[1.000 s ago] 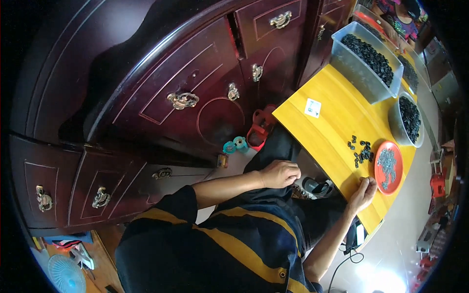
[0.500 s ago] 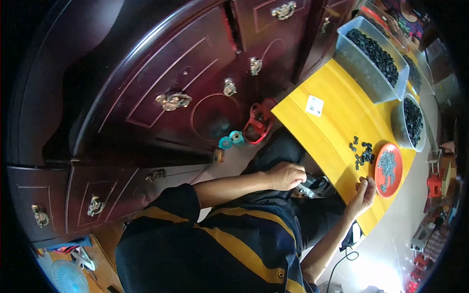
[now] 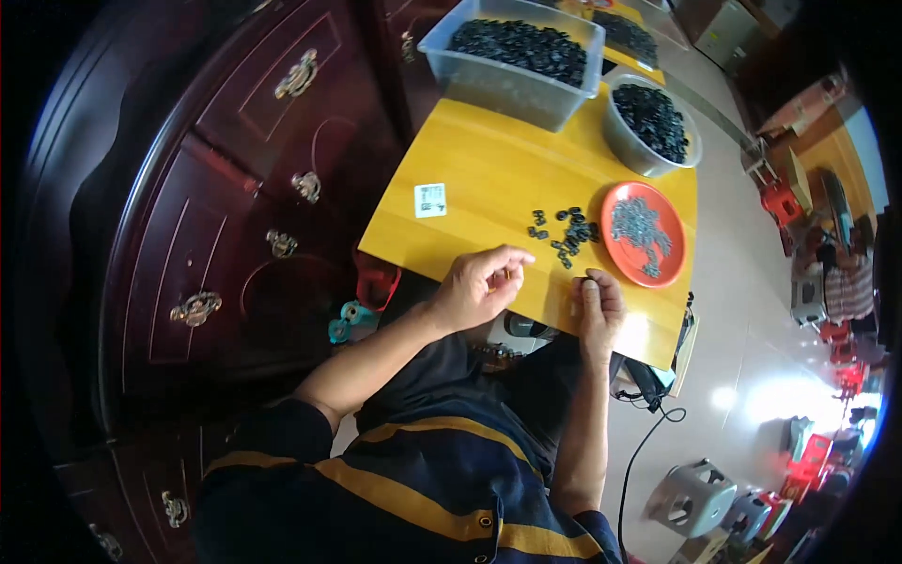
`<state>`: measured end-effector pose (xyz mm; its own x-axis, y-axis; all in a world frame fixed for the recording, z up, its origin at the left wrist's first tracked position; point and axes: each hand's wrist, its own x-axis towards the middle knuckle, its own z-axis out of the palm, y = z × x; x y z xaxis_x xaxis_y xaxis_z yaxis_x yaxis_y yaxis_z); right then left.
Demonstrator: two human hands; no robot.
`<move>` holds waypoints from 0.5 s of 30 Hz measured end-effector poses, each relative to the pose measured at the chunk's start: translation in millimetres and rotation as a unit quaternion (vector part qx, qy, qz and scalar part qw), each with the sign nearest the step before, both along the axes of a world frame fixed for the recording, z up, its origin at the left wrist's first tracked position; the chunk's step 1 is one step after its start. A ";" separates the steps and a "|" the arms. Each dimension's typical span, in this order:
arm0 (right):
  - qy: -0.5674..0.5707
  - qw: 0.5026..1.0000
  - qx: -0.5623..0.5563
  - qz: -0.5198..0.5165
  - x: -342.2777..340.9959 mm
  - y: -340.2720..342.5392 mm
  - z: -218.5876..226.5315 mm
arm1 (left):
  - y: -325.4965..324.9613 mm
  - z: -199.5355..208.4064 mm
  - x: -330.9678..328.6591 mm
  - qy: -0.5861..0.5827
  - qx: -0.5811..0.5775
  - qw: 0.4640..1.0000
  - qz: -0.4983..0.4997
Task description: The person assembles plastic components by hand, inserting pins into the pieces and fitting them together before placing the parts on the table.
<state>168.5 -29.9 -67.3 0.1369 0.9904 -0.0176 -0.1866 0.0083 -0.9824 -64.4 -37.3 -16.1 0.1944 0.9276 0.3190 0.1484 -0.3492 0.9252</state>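
Observation:
My left hand (image 3: 484,287) is raised over the near edge of the yellow table (image 3: 489,155). Its index finger stretches forward, the other fingers curl loosely, and I see nothing held in it. To its right, my right hand (image 3: 601,310) pinches a tiny dark piece (image 3: 590,275) between thumb and fingertips, just below the orange-red plate (image 3: 614,256). Small silvery metal pieces (image 3: 639,226) lie heaped on that plate. Several small black plastic pieces (image 3: 577,228) are scattered on the tabletop left of the plate, beyond both hands.
A large clear bin (image 3: 512,85) full of black pieces stands at the table's far side, beside a round tub (image 3: 639,160) of similar pieces. A white printed card (image 3: 430,200) lies at the left. Dark wooden cabinets (image 3: 254,169) flank the table; a grey stool (image 3: 693,496) stands right.
The view has swung toward the table. My left hand has risen from above my lap to the table's near edge. My right hand stays near the plate, fingers still pinched.

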 end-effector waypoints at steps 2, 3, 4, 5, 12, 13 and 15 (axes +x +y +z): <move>-0.020 1.000 0.019 -0.009 -2.2 -1.8 4.3 | 19.0 1.5 15.8 -0.008 0.016 1.000 -0.004; -0.029 0.999 0.022 0.003 0.2 -3.1 8.7 | 26.7 2.9 23.2 -0.018 0.030 0.999 0.002; -0.050 0.998 0.041 0.001 2.3 -4.5 13.2 | 31.9 4.2 30.6 -0.010 0.032 0.999 0.002; -0.049 0.998 0.042 -0.009 5.7 -5.6 12.8 | 35.9 3.5 38.1 -0.009 0.034 0.999 -0.008; -0.033 0.999 0.017 -0.030 22.3 -5.1 6.2 | 48.7 -24.3 75.8 -0.025 -0.044 0.998 -0.024; -0.022 0.999 0.010 -0.029 22.8 -4.2 8.6 | 49.3 -25.4 78.3 -0.023 -0.075 0.997 -0.026; -0.010 0.999 0.001 -0.031 22.3 -4.4 9.8 | 50.1 -27.0 84.6 -0.034 -0.085 0.995 -0.032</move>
